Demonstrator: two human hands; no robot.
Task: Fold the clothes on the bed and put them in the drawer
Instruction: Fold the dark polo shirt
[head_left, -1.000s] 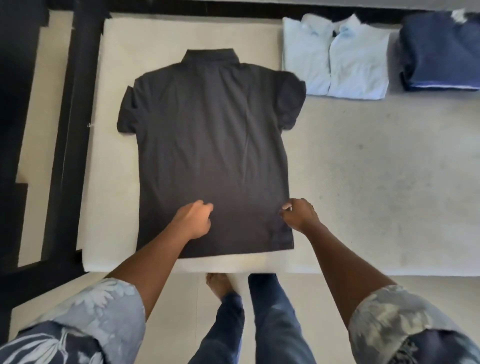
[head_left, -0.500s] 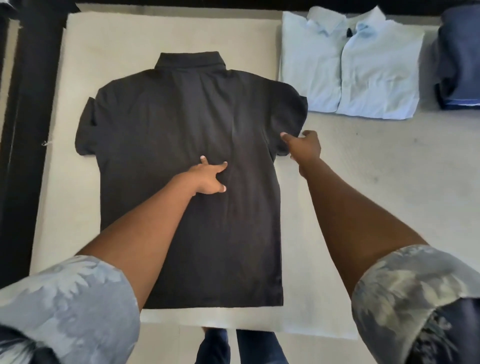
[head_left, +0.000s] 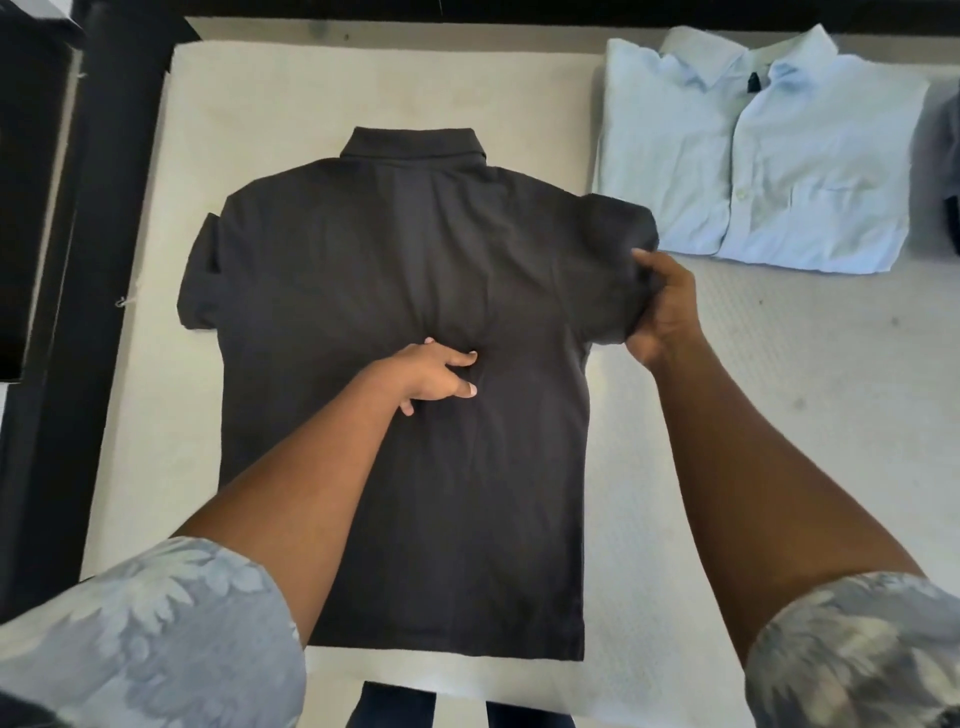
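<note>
Two hands on black polo shirt (head_left: 415, 249) | left hand (head_left: 436, 376) pinched mid-back | right hand (head_left: 662, 312) gripped sleeve (head_left: 618, 234) | risk: uneven pull skewing fold

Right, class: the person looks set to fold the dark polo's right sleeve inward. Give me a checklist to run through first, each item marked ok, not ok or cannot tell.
1. Right hand grips the right sleeve at its edge: ok.
2. Left hand pinches the dark polo mid-back as an anchor: ok.
3. Fabric smooth: not ok, creases bunch at the left hand.
4. Light blue shirt lies outside the inward fold path: ok.
5. Drawer open and ready: cannot tell, not in view.
</note>
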